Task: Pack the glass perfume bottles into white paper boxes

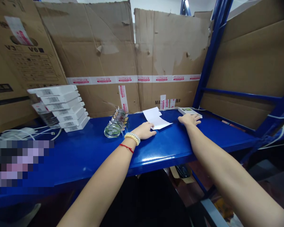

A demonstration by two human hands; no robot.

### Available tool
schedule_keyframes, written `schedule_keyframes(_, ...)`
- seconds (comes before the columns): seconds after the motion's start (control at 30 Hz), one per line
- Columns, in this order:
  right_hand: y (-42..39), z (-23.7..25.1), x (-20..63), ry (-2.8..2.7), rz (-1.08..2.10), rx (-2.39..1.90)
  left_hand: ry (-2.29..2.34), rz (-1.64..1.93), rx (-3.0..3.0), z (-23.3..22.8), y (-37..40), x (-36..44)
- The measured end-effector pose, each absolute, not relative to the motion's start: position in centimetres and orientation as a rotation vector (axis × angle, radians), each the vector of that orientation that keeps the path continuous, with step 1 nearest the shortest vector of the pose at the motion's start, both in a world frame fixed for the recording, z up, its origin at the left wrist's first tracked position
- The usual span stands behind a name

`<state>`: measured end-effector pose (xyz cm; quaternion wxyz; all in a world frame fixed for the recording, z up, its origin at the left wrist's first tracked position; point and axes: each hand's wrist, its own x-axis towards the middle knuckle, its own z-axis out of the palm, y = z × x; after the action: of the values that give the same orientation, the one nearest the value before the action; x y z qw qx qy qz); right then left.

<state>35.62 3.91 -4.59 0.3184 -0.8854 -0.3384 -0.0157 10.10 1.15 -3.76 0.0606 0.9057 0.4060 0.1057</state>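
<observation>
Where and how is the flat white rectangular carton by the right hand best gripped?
Probably by its two long edges, right hand coming from above: the carton lies flat on the blue metal tabletop, one long edge on the near side.

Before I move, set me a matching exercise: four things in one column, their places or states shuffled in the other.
Things
1. Paper
2. Glass pieces
3. Single box
4. White boxes

Places or states
A. Piled up on the left
B. At the right hand
C. Creased, at the left hand's fingers
D. Lined up in a row

Pairs: 1-C, 2-D, 3-B, 4-A
</observation>
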Motion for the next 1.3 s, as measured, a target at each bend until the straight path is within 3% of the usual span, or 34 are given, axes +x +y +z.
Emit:
schedule_keyframes(0.73, 4.8, -5.0, 36.1, -1.059, 0.021, -2.261, 1.25, 0.344, 2.712, -3.2, 0.7, 9.5)
schedule_keyframes(1.0, 3.5, -3.1, 34.5, -1.136, -0.131, -1.717, 1.259, 0.671, 2.674, -3.2, 0.7, 9.6)
schedule_keyframes(1.3, 3.4, -2.7, 31.8, -1.193, 0.219, -0.918, 1.092, 1.176, 1.835, -2.9, 1.3, 10.5)
